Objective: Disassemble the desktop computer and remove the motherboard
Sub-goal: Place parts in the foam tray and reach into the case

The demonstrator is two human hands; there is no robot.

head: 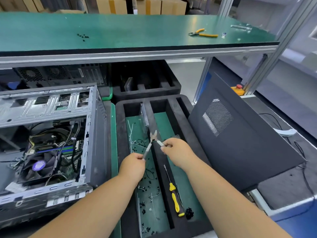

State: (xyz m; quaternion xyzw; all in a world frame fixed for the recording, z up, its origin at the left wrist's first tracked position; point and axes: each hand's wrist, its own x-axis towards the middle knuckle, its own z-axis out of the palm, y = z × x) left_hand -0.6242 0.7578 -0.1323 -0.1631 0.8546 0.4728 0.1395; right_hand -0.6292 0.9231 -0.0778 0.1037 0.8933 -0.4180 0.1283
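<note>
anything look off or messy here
Yes: small black screws and cut ties lie scattered loose in the foam tray, and both hands, left hand and right hand, pull the cutters' handles wide apart.

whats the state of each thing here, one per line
computer case: on its side, side open, motherboard and fan still inside
side panel: off, leaning at the right
cutters: handles pulled apart, blades open
left hand: pinches one cutter handle
right hand: pinches the other handle
screwdriver: lying in the foam tray
yellow pliers: lying on the shelf, unused
</note>
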